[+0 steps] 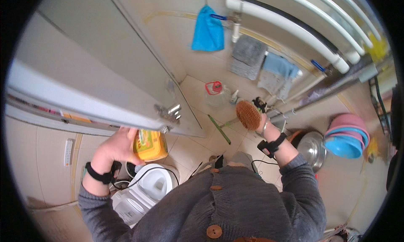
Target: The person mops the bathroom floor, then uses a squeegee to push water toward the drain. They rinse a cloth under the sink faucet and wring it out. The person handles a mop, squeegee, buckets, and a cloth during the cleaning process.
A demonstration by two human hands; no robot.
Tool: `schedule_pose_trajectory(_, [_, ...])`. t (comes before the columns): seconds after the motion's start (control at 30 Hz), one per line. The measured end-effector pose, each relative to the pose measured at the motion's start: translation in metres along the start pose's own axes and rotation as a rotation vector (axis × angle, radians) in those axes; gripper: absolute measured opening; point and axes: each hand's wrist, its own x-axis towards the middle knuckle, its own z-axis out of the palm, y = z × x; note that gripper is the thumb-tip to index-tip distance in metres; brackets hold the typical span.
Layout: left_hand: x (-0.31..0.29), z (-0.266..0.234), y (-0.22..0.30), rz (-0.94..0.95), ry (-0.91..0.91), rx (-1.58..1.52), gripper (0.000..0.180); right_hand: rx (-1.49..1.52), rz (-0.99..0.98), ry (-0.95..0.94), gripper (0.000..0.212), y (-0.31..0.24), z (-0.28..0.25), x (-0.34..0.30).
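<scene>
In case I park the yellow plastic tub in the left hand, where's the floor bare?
In view, right of the tub, bare beige floor tiles show between the white toilet and long green squeegee blade. It's crowded around the clear red-capped plastic jug and small white bottle, and farther right, the round silver metal basin and stacked pink and blue plastic basins.

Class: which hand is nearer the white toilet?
Left. In the picture, the left hand, gripping a yellow container, is just above the toilet; the right hand, holding a brown brush, is farther off, up-right.
</scene>
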Motion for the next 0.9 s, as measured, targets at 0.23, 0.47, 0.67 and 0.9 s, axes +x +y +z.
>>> schedule_pose_trajectory(0.23, [-0.070, 0.034, -0.049, -0.243, 0.203, -0.025, 0.112, 0.646, 0.481, 0.093, 0.045, 0.012, 0.060, 0.192])
schedule_pose_trajectory(0.47, [-0.074, 0.057, -0.093, -0.636, 0.144, -0.301, 0.106, 0.729, 0.422, 0.164, 0.036, 0.126, 0.073, 0.362])
schedule_pose_trajectory(0.67, [-0.068, 0.067, -0.083, -0.864, 0.163, -0.301, 0.092, -0.462, 0.661, -0.060, 0.031, 0.260, 0.003, 0.429])
schedule_pose_trajectory(0.9, [-0.041, 0.061, -0.076, -1.101, 0.211, -0.423, 0.083, -0.470, 0.823, -0.117, 0.029, 0.327, 0.024, 0.494])
